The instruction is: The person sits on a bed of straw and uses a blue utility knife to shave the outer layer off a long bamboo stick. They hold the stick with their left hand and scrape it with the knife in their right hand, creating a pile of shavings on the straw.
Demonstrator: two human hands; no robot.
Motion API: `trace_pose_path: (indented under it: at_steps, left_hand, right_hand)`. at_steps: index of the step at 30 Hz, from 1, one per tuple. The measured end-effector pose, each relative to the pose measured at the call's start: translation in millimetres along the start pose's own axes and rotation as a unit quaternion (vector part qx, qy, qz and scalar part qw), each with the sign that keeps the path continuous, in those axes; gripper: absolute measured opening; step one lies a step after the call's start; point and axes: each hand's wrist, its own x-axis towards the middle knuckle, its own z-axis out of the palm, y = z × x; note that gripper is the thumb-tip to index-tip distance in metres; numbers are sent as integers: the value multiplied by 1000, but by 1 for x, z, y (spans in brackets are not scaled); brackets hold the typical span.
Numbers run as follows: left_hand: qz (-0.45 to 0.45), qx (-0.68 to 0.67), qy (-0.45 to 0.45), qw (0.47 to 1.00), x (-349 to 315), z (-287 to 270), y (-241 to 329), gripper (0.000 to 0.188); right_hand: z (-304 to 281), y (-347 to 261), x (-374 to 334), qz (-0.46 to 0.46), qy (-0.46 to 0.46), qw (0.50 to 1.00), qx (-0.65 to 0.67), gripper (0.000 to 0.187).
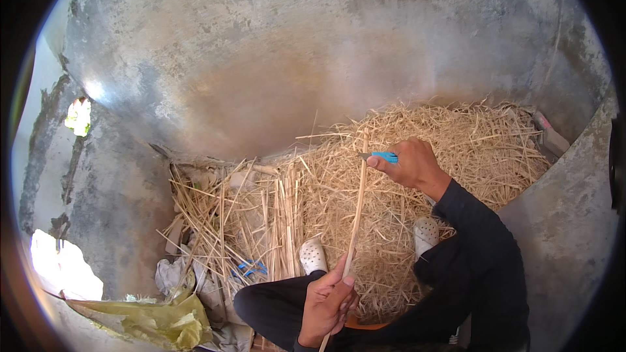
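Observation:
My left hand (329, 301) is closed around the lower part of a long, pale strip (356, 221) that looks like split bamboo. The strip slants up and slightly right, away from me. In my right hand (415, 164) is a small knife with a blue handle (385, 157). Its short dark blade lies against the strip near the far end, with my thumb close beside it. Below the strip spreads a thick heap of thin, curly shavings (456, 150). To the left of the heap, a bundle of straight strips (285, 221) lies on the ground.
My feet in white clogs (313, 256) rest among the shavings. Loose strips (222, 221) lie scattered at the left, with a blue object (250, 267) among them. A yellowish sheet (150, 319) is at the lower left. A grey wall (293, 45) stands behind the heap.

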Motion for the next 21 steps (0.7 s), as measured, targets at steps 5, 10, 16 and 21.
trace_pose_path:
  at_steps: [5,10,16,21]
  left_hand:
    - [15,5,-3,1000,-1,-2,-1,46]
    - [-32,-10,-45,998,-13,5,-3,45]
    - [28,-80,13,996,5,-9,1,44]
    - [35,-19,21,999,14,-2,2,46]
  right_hand:
    - [19,-16,-12,-93,17,995,14,73]
    - [-6,77,42,155,90,983,43,74]
    - [8,22,8,-45,103,989,95,77]
    - [7,-39,-36,-166,-11,986,-31,70]
